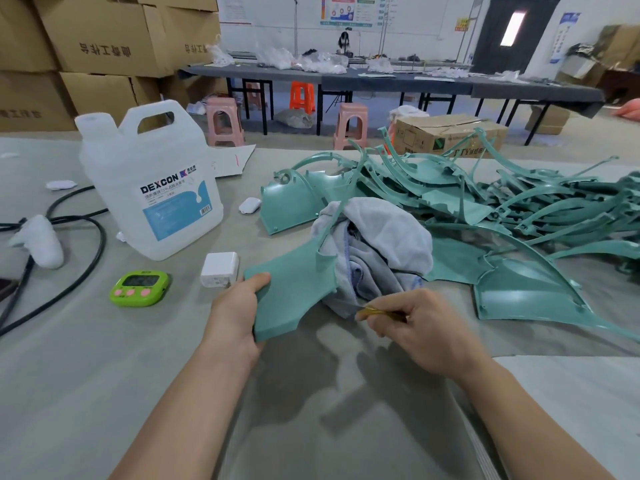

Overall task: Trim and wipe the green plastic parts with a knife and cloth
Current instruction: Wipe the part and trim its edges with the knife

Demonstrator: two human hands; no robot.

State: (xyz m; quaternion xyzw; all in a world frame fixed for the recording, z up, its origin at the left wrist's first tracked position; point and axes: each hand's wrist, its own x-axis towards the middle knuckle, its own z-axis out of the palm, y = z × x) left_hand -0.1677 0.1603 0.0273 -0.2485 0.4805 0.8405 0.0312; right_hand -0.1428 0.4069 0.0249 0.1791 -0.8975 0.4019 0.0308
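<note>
Head view: we see a wide grey table (104, 375), and on its right side a big heap of green curved plastic parts (502, 202). At the left stands a white translucent plastic jug (152, 188) with a blue label. A crumpled grey cloth (381, 237) lies in front of the heap, touching the flat green plastic part (294, 292). Our left hand (235, 317) grips this part at its near edge, thumb on top. Our right hand (415, 334) is just beside the cloth, fingers curled. Near the jug lie a bright green oval timer (138, 287) and a small white square charger (220, 270). Smallest is the thin yellow knife (381, 312), pinched in the right hand, its tip at the cloth
</note>
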